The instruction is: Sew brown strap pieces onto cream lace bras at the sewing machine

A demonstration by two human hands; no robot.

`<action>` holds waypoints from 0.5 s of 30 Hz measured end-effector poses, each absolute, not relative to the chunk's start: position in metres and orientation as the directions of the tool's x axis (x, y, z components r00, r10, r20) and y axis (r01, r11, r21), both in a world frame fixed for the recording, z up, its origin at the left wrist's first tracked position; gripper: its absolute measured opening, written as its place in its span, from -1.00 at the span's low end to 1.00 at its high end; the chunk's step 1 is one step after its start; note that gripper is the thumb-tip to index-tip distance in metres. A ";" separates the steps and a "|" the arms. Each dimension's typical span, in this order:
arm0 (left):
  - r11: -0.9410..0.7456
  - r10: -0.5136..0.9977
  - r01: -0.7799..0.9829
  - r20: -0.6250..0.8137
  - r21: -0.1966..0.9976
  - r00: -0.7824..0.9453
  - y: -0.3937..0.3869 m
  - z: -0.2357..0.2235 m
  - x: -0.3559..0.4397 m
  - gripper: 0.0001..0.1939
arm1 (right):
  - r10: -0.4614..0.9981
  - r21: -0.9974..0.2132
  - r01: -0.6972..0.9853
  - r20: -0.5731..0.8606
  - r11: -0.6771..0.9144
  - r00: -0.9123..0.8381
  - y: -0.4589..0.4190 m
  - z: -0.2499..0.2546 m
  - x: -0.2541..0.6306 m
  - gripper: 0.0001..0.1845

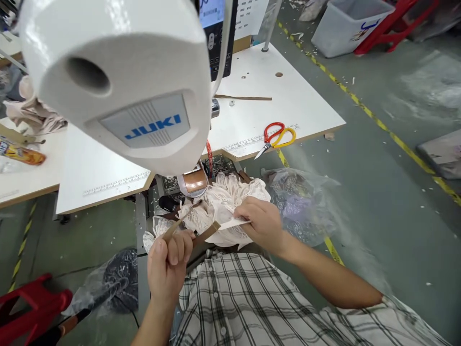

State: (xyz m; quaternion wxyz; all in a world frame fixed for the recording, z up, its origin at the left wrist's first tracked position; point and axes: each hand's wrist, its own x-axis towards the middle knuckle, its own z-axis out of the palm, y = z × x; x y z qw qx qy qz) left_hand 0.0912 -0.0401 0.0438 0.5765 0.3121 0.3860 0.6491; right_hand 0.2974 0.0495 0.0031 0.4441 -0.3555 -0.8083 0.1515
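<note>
My left hand [168,262] is closed around a brown strap [206,234] that loops up toward the machine's arm. My right hand [262,222] pinches a small white label [234,223] against a bunch of cream lace fabric [226,202] lying in front of me. The lace sits just below the copper-coloured end [194,181] of a white JUKI sewing machine [118,81], whose head fills the upper left of the view. My checked shirt [259,307] shows at the bottom.
Red and yellow scissors [275,137] lie on the white table [273,103] near its front edge. A control panel [216,33] stands behind the machine. Plastic bags [302,202] sit on the floor to the right, a grey bin [345,24] far right, and a red stool [32,302] at bottom left.
</note>
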 end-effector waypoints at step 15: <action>-0.011 0.931 -0.402 -0.137 0.915 -0.337 -0.025 0.063 0.068 -0.57 | 0.720 -0.909 0.328 -0.047 0.256 -0.692 0.041 0.018 0.283 -0.71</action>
